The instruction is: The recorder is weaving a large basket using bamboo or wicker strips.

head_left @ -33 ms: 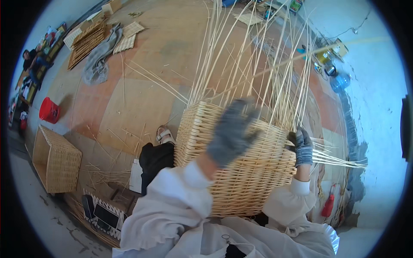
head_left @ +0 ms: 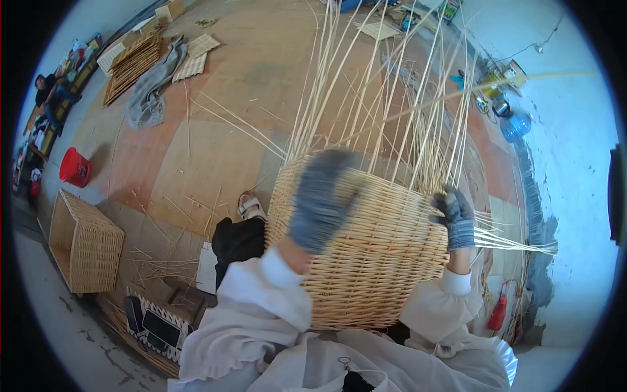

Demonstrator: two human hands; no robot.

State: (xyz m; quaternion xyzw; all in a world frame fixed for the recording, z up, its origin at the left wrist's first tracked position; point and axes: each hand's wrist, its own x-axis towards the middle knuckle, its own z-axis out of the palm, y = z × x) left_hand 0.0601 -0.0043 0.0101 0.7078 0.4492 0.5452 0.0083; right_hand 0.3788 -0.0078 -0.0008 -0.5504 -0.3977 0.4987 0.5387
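A half-woven wicker basket [head_left: 372,261] rests against me, its pale weave facing up. Long loose canes [head_left: 366,85] rise from its far edge. My left hand [head_left: 320,206], in a grey glove, is over the basket's left part; motion blurs it, but the thumb stands apart from the fingers and nothing shows in it. At the basket's far right corner, my right hand [head_left: 459,222], gloved too, has its fingers curled round the edge by the canes. One long cane [head_left: 431,101] slants up from behind my left hand toward the right wall.
A finished-looking wicker basket [head_left: 95,251] lies on its side at left, with a red bucket [head_left: 75,168] beyond it. A phone [head_left: 161,326] lies in a small white basket near me. Stacked woven panels [head_left: 135,62] are far left; a water bottle [head_left: 517,126] stands by the right wall.
My left hand has moved left across the basket. The slanting cane's far end has shifted slightly. My right hand stays at the corner, its fingers a little differently bent.
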